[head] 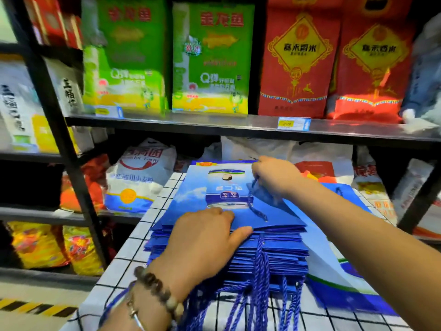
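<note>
Two hands on the bag stack [191, 199]: our left hand [205, 240] presses flat; right hand [274, 177] pinches the top cord [257, 211] (peeling one off, we judge). Next: lift it alone.

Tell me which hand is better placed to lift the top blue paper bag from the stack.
The right hand: its fingers curl round the cord handle of the top paper bag. The left hand lies flat on the stack near its front edge, so it is probably better for holding it down.
</note>
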### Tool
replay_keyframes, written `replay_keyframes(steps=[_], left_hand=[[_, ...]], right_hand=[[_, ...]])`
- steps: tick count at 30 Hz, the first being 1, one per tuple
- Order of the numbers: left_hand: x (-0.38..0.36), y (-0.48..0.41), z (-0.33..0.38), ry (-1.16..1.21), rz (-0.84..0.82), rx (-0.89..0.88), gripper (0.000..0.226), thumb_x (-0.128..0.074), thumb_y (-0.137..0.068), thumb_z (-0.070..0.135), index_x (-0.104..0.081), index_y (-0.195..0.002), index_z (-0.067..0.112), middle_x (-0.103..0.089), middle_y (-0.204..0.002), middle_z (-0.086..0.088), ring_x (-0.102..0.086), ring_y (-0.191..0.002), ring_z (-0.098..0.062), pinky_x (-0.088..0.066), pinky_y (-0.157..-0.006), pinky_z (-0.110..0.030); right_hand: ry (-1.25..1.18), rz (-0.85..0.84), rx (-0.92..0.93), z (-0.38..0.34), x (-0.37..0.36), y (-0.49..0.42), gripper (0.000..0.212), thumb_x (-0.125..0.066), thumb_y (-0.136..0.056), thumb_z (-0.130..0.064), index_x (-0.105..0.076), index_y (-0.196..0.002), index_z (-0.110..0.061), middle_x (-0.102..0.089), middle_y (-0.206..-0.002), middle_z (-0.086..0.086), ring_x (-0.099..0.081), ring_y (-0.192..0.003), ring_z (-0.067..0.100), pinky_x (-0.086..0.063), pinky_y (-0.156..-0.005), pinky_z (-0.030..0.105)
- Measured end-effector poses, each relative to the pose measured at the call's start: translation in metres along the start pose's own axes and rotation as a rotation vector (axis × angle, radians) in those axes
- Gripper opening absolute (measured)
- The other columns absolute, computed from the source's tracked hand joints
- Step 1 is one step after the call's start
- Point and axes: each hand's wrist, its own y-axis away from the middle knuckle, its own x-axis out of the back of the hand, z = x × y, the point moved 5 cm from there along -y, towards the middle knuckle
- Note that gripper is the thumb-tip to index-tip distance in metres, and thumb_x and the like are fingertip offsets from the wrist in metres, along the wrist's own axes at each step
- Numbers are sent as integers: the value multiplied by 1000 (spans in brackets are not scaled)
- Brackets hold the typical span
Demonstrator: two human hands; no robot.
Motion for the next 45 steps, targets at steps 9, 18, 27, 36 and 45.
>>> replay_keyframes(steps=[9, 18, 27, 36, 45], left_hand=[[29, -24, -43, 831, -21, 137, 27, -52, -91, 32, -49, -115, 21, -66, -85, 1, -64, -73, -18, -48, -62, -22], [23, -64, -38, 908, -119, 26, 38, -62, -84, 36, -61, -118, 18, -52, -57, 8, -43, -39, 0, -32, -42, -13], [13, -60, -23, 1044, -285, 49, 21, -67, -81, 21, -62, -78, 0, -48, -52, -2, -37, -42, -11, -29, -43, -18], [17, -49, -62, 1140, -117, 208, 24, -63, -84, 6, -58, -60, 6, -57, -42, 2, -58, -41, -5, -44, -40, -14], [19, -38, -64, 1240, 96, 307, 22, -72, -76, 6, -51, -84, 11, -56, -38, -2, -50, -30, -8, -40, -35, -15]], right_hand=[[-1648, 413, 82, -11, 76, 30, 30, -40, -87, 13, -46, -74, -13, -58, -60, -3, -61, -58, 9, -50, -54, 18], [-1944, 292, 88, -24, 88, 39, 24, -38, -90, 9, -47, -78, -10, -55, -53, 1, -58, -54, 16, -52, -54, 24], [-2012, 251, -65, -21, 67, 29, 21, -40, -89, 9, -47, -80, -9, -51, -59, 8, -56, -54, 19, -51, -51, 24], [-972, 320, -173, -1, 62, 36, 32, -50, -78, 10, -61, -87, -19, -63, -83, 1, -56, -72, 12, -43, -59, 17], [-1192, -31, -8, -88, 50, 53, 18, -73, -72, -6, -61, -83, -14, -67, -64, 14, -59, -48, 14, -49, -44, 21]])
